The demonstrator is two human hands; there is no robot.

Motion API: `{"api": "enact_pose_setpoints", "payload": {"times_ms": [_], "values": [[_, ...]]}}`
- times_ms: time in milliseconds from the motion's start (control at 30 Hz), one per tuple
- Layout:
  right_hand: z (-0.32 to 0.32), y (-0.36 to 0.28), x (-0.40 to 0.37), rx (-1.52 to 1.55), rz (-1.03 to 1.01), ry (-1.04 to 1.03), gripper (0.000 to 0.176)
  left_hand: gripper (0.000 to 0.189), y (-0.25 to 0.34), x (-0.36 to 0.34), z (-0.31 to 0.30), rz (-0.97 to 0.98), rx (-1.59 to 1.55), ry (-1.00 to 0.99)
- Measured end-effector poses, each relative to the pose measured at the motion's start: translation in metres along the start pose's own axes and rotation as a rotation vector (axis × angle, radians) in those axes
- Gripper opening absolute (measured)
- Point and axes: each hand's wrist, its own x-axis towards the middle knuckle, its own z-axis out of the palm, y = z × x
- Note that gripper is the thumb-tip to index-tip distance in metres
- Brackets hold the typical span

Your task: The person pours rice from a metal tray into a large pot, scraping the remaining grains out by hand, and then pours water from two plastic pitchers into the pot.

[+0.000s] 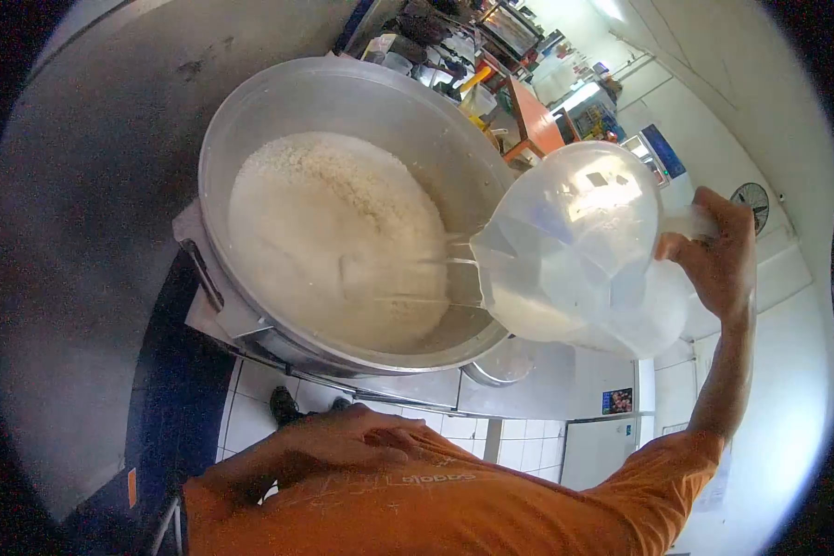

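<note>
My right hand [718, 246] is closed around the handle of a translucent plastic pitcher [574, 250], which is tipped over the rim of a large metal pot [343, 79]. Thin streams of clear liquid run from its lip into the pot. Inside lies a wide mass of white rice [343, 185], partly under cloudy liquid; some grains stand above the surface on the far side. Below the pot, my left hand [371, 435] rests against the front of my orange shirt, its fingers stretched out and holding nothing.
A round metal container [500, 363] stands on the counter [556, 375] beside the pot. White floor tiles [255, 398] and a dark shoe [284, 405] show below. Farther back are an orange table [535, 119], cluttered shelves and a wall fan [751, 202].
</note>
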Motion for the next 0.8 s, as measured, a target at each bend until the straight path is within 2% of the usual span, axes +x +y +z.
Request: {"api": "enact_pose_setpoints", "payload": {"times_ms": [133, 167, 233, 267, 333, 367, 400, 467, 600, 733, 800], "values": [[-0.004, -0.016, 0.012, -0.230, -0.094, -0.115, 0.047, 0.062, -0.018, -0.009, 0.003, 0.123, -0.033, 0.093], [0.000, -0.021, 0.014, -0.227, -0.090, -0.112, 0.047, 0.062, -0.016, -0.013, 0.000, 0.115, -0.028, 0.100], [0.010, -0.036, 0.017, -0.092, -0.245, -0.058, 0.045, 0.062, -0.015, -0.018, -0.002, 0.104, -0.020, 0.106], [0.015, -0.040, 0.018, -0.091, -0.243, -0.052, 0.045, 0.062, -0.017, -0.019, -0.002, 0.086, 0.006, 0.100], [0.024, -0.045, 0.020, 0.023, -0.370, -0.107, 0.045, 0.062, -0.022, -0.021, 0.000, 0.063, 0.041, 0.094], [0.022, -0.051, 0.023, -0.026, -0.449, -0.199, 0.043, 0.061, -0.028, -0.021, 0.003, 0.104, 0.041, 0.124], [0.026, -0.056, 0.021, -0.020, -0.444, -0.189, 0.043, 0.060, -0.030, -0.023, 0.005, 0.145, 0.043, 0.153], [0.038, -0.068, 0.016, -0.087, -0.720, -0.170, 0.039, 0.059, -0.018, -0.030, 0.004, 0.141, 0.084, 0.163], [0.068, -0.090, -0.010, -0.204, -1.007, -0.236, 0.017, 0.060, -0.017, -0.032, 0.006, 0.129, 0.128, 0.195], [0.077, -0.087, -0.018, -0.189, -1.088, -0.162, 0.011, 0.059, -0.017, -0.040, 0.014, 0.095, 0.145, 0.252], [0.074, -0.084, -0.017, -0.278, -1.096, -0.108, 0.010, 0.059, -0.018, -0.043, 0.017, 0.076, 0.018, 0.273]]}}
